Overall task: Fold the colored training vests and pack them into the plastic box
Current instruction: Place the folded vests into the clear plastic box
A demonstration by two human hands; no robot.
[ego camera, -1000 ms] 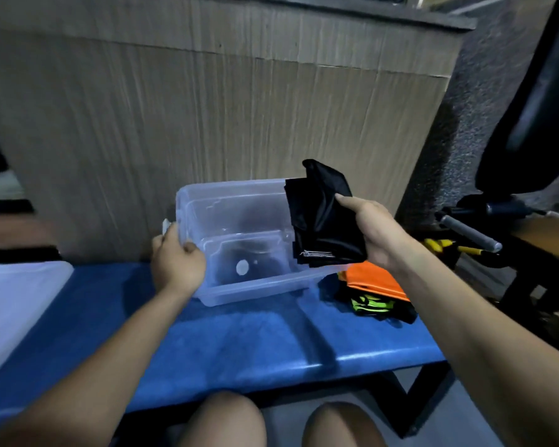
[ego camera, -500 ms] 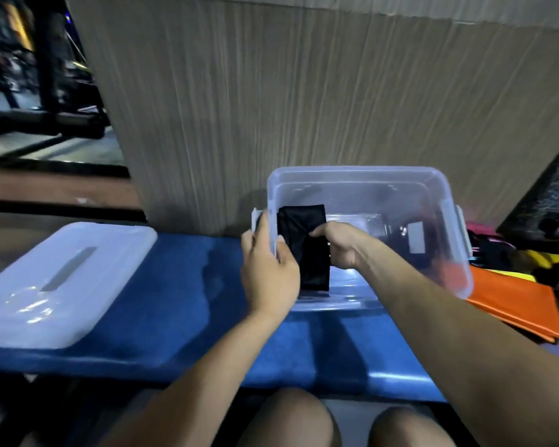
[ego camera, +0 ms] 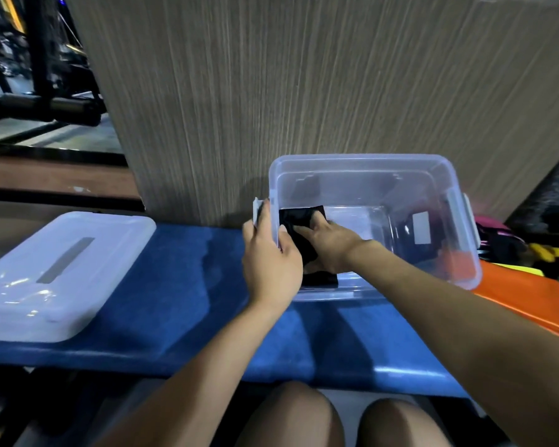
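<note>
A clear plastic box (ego camera: 362, 158) stands on the blue bench (ego camera: 175, 304) against a wood-grain panel. A folded black vest (ego camera: 299, 221) lies flat on the box's floor at its left end. My right hand (ego camera: 328, 245) reaches over the front wall and presses on the black vest with its fingers laid out straight. My left hand (ego camera: 271, 261) grips the box's left wall, thumb inside and fingers outside by the latch. A folded orange vest (ego camera: 526, 301) lies on the bench to the right of the box.
The box's translucent lid (ego camera: 55, 272) rests on the bench at the far left. A heap of pink, black and yellow vests (ego camera: 510, 246) sits behind the orange one. The wood-grain panel (ego camera: 304, 91) rises close behind the box. My knees show below the bench edge.
My right hand carried the black vest from above the box's right end down into its left end and now presses it flat. My left hand kept hold of the left wall.
</note>
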